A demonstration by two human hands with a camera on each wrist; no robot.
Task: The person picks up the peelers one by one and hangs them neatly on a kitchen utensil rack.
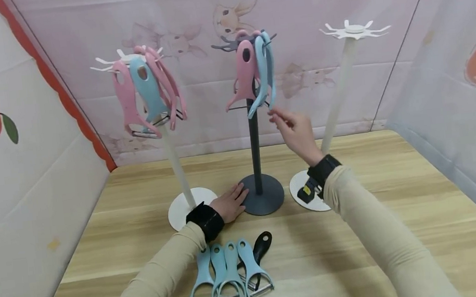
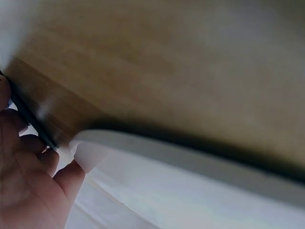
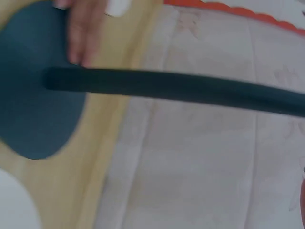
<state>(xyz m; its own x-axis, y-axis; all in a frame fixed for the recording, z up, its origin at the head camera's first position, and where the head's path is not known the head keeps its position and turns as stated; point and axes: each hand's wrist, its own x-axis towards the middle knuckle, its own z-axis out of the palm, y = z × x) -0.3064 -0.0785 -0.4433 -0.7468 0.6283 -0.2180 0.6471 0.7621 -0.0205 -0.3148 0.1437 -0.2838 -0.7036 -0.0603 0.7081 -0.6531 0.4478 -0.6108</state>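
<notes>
In the head view, a dark grey stand (image 1: 255, 142) with a hooked top carries pink (image 1: 246, 72) and light blue peelers (image 1: 262, 76). My left hand (image 1: 230, 203) rests with extended fingers on the edge of its round base (image 1: 264, 204); those fingers (image 3: 86, 33) also show, blurred, in the right wrist view. Beside the lower end of a hanging blue peeler is my right hand (image 1: 297, 131), its fingers loosely bent. Nothing shows gripped in it, and whether the fingertips touch the peeler is unclear. Only a sliver of it reaches the right wrist view's edge.
To the left, a white stand (image 1: 174, 160) bears several pink and blue peelers (image 1: 149, 87). Another white stand (image 1: 338, 89) with bare hooks (image 1: 355, 29) is on the right. Several light blue peelers (image 1: 232, 265) and a black one (image 1: 262, 246) lie on the wooden table (image 1: 321, 280) in front.
</notes>
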